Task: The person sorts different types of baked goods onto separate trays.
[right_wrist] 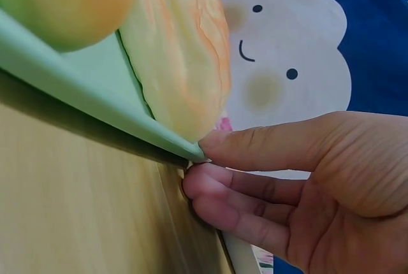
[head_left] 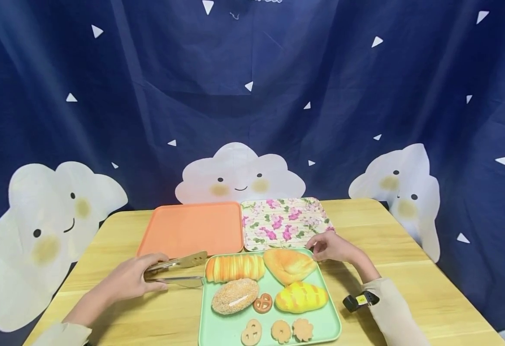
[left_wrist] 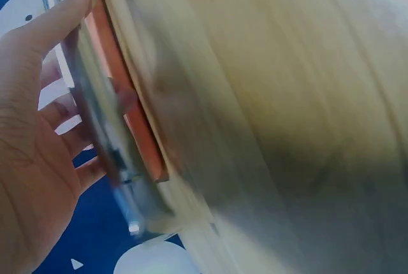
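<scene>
Three trays (head_left: 327,307), four breads (head_left: 234,267), four cookies (head_left: 263,302), one tongs (head_left: 179,269)

A staged play-bakery set is suggested: a wooden worktop (head_left: 408,269) is backed at 12 o'clock by a navy cloud-printed curtain (head_left: 252,96), with toy breads (head_left: 235,267) on trays (head_left: 321,327).
</scene>
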A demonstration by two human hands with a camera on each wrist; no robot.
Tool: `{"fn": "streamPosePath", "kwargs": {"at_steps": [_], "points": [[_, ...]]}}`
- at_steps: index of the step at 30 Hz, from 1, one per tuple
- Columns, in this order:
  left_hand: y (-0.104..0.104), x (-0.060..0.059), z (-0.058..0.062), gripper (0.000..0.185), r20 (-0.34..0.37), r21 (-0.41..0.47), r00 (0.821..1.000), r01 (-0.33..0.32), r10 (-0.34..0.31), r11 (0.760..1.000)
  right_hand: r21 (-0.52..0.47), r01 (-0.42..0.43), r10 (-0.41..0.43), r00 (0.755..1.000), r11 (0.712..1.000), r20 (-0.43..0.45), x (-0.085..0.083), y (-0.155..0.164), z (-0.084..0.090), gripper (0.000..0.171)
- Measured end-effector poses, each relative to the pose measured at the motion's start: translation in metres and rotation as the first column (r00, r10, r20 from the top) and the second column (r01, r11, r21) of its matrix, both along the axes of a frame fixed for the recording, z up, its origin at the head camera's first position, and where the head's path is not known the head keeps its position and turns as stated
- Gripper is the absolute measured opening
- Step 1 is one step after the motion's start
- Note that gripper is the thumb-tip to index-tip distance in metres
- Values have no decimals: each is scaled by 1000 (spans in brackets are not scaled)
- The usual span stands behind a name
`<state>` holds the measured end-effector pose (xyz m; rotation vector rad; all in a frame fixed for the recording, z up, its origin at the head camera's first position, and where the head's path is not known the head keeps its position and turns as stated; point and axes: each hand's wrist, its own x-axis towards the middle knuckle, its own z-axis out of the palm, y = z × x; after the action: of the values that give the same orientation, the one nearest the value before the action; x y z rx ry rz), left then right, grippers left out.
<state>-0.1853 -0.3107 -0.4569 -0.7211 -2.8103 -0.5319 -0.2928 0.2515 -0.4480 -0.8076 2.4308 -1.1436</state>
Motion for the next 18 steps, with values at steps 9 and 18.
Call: {"fn": "streamPosePath", "kwargs": {"at_steps": [9,18], "points": [[18,4,19,55,-48,33,998,-48,50,998,-12,7,-7,1000,1000,20,2,1,-2,26],[42,-14,45,55,-72,-67,997,28,-33,997,-25,-19,19,1000,1000,-1,2,-1,0,27]]}}
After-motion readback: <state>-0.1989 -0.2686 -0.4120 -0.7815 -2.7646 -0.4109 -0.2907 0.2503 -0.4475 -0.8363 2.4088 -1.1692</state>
